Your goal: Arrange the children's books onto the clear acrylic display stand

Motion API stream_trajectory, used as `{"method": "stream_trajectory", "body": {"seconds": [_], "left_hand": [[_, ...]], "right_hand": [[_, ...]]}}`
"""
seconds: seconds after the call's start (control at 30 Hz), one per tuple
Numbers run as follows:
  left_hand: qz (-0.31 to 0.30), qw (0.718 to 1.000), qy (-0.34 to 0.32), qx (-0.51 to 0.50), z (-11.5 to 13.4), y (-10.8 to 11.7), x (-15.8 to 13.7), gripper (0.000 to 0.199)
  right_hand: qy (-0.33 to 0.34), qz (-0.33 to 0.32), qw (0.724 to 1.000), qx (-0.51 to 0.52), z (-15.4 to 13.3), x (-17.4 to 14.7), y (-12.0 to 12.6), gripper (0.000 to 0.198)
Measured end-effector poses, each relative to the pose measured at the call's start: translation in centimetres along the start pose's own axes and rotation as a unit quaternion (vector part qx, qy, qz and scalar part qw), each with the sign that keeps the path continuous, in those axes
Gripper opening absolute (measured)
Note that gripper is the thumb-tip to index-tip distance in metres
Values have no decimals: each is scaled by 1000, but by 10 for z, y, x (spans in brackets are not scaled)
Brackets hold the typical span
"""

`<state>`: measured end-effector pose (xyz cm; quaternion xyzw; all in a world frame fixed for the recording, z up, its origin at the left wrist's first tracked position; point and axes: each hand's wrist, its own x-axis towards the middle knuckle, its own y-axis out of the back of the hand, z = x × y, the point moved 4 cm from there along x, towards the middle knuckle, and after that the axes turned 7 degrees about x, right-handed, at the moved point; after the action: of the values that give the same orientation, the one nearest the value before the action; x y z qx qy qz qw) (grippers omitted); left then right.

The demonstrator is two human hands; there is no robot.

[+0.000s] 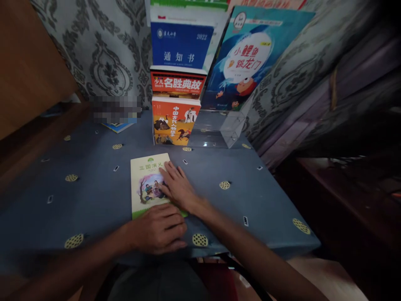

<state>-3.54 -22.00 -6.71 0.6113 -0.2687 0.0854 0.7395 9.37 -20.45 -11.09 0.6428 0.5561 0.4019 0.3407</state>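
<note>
The pale book (150, 184) on the table (213, 213) says 三国演义 near its top; the orange book (175, 123) in the rack (233, 129) says 中国古代人物故事, going down; the red book (178, 85) behind it says 少儿 in small signs and 名胜典故 in big ones; the blue book (183, 46) says 通知书, with the number 2022 in its top corner; the teal book (257, 58) says 小鲤鱼跳龙门; the other tiny words are too small or blurry to read.

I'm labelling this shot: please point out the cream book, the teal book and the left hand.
Cream book (151, 189): head view, on its cover picture.
Teal book (249, 60): head view, on its front cover.
Left hand (159, 228): head view, on its back.
</note>
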Motion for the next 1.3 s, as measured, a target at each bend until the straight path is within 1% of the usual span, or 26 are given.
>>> {"method": "stream_trajectory", "body": {"seconds": [0.07, 0.1, 0.13, 0.2, 0.23, 0.3, 0.33, 0.37, 0.43, 0.5, 0.57, 0.63, 0.67, 0.7, 0.73, 0.8, 0.83, 0.87, 0.9, 0.93, 0.97, 1.03, 1.13, 1.17, 1.23, 1.3], "left_hand": [[69, 997, -6, 23, -2, 9, 0, 20], [94, 995, 6, 38, -6, 13, -2, 20], [109, 991, 52, 57, -15, 16, -6, 21], [107, 973, 178, 99, -38, 20, -20, 26], [99, 956, 249, 120, -52, 20, -30, 30], [68, 910, 382, 148, -76, 20, -56, 43], [55, 888, 430, 153, -86, 20, -68, 50], [39, 873, 463, 148, -93, 19, -78, 55], [21, 863, 492, 113, -99, 16, -91, 61], [29, 864, 500, 50, -100, 14, -93, 64], [67, 857, 510, -25, -98, 14, -90, 64], [129, 829, 533, -108, -99, 16, -87, 63], [162, 806, 549, -152, -99, 17, -86, 62], [198, 775, 566, -198, -100, 17, -85, 61], [236, 737, 585, -242, -100, 18, -84, 61], [305, 640, 624, -328, -100, 15, -82, 59], [327, 589, 638, -372, -99, 12, -79, 55], [340, 541, 650, -412, -97, 8, -76, 50], [345, 502, 657, -445, -95, 5, -71, 44], [344, 474, 660, -471, -93, 2, -65, 38], [344, 457, 658, -490, -92, 1, -60, 33], [352, 450, 645, -508, -91, 1, -48, 26], [359, 465, 621, -518, -91, 5, -30, 28], [362, 478, 613, -515, -92, 7, -24, 32], [371, 514, 597, -492, -96, 13, -14, 43], [390, 557, 582, -447, -102, 22, -5, 54]], "right_hand": [[5, 0, 1000, -3, -4, -17, -2, 54], [8, 0, 1000, -4, -6, -25, -3, 54], [7, 4, 1000, -4, -7, -32, -3, 54], [2, 11, 1000, -4, -9, -43, -2, 56], [-1, 13, 1000, -4, -10, -46, -1, 56], [2, 12, 1000, -3, -12, -50, 0, 56], [6, 13, 1000, 0, -13, -50, 0, 56], [8, 16, 1000, 3, -13, -50, 1, 56], [12, 25, 1000, 10, -13, -50, 2, 55], [12, 26, 999, 16, -11, -49, 1, 56], [10, 20, 1000, 22, -10, -49, -1, 56], [7, 19, 999, 32, -10, -49, -2, 56], [6, 22, 999, 39, -9, -49, -1, 56], [4, 26, 999, 47, -9, -50, -1, 56], [2, 29, 998, 55, -9, -50, 0, 56], [-4, 31, 997, 73, -9, -51, 1, 57], [-9, 31, 996, 84, -9, -51, 2, 57], [-15, 31, 994, 99, -8, -52, 3, 57], [-20, 32, 992, 118, -8, -53, 3, 58], [-27, 33, 989, 141, -7, -53, 3, 60], [-35, 37, 985, 167, -5, -53, 2, 63], [-60, 58, 970, 227, -1, -51, 0, 71], [-114, 119, 933, 321, 9, -43, -2, 80], [-132, 143, 916, 352, 12, -38, -1, 81], [-152, 190, 880, 408, 16, -27, 7, 81], [-132, 232, 846, 462, 15, -13, 22, 72]]}}
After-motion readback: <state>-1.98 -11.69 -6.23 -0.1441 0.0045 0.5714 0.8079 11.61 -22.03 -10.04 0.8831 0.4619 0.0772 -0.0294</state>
